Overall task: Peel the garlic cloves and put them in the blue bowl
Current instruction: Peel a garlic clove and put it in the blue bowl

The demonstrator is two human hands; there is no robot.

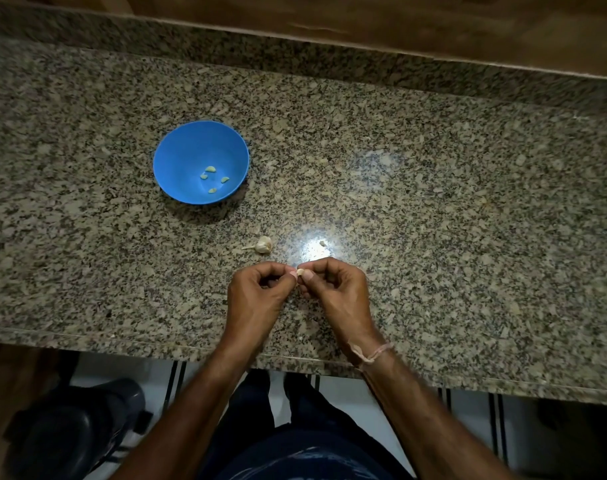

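My left hand and right hand pinch 1 garlic clove between curled fingertips above the granite counter. Just beyond lies the garlic bulb. Farther left, the blue bowl holds 4 peeled cloves.

Speckled granite counter, wooden wall — dark stool
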